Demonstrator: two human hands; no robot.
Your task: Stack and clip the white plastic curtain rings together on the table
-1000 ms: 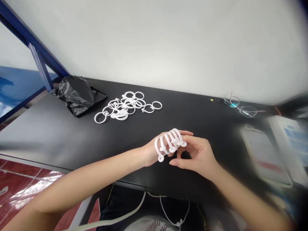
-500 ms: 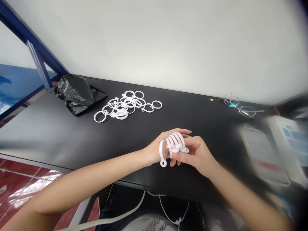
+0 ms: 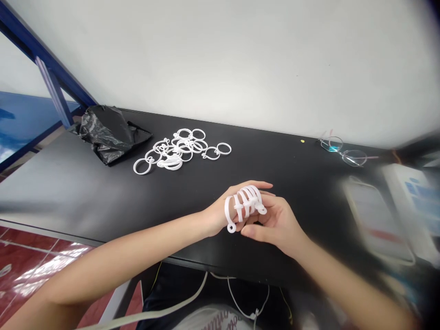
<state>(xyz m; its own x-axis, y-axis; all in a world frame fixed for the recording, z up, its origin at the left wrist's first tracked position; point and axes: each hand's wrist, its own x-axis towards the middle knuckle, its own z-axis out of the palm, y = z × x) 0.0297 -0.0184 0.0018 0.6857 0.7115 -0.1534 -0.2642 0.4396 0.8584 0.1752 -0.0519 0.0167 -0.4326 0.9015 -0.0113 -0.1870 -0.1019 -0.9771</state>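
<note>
The left hand (image 3: 233,206) has its fingers held out straight and close together, pointing right, with a row of about five white plastic rings (image 3: 245,205) slid over them like a stack of bangles. The rings are thin, smooth, round hoops, each with a tiny loop eyelet on the rim; one eyelet hangs down at the near-left end of the row. The right hand (image 3: 275,224) sits just right of them, fingers curled in and pinched on the right end of the ring row, thumb underneath pointing left. So the left hand isn't really gripping, it's just acting as a peg, while the right one has a hold on the rings.

Both hands hover over the near edge of a matte black table (image 3: 85,197), pretty much dead centre.

Farther back and to the left there's a loose pile of rings (image 3: 178,151) of the same white plastic, lying flat and overlapping on the tabletop. Left of that pile is a crumpled black plastic bag (image 3: 106,133), shiny and wrinkly. Far right, by the plain white wall (image 3: 240,59), lies a pair of thin-rimmed glasses (image 3: 343,153). The right edge is blurry, with some pale boxy stuff that can't be made out.
</note>
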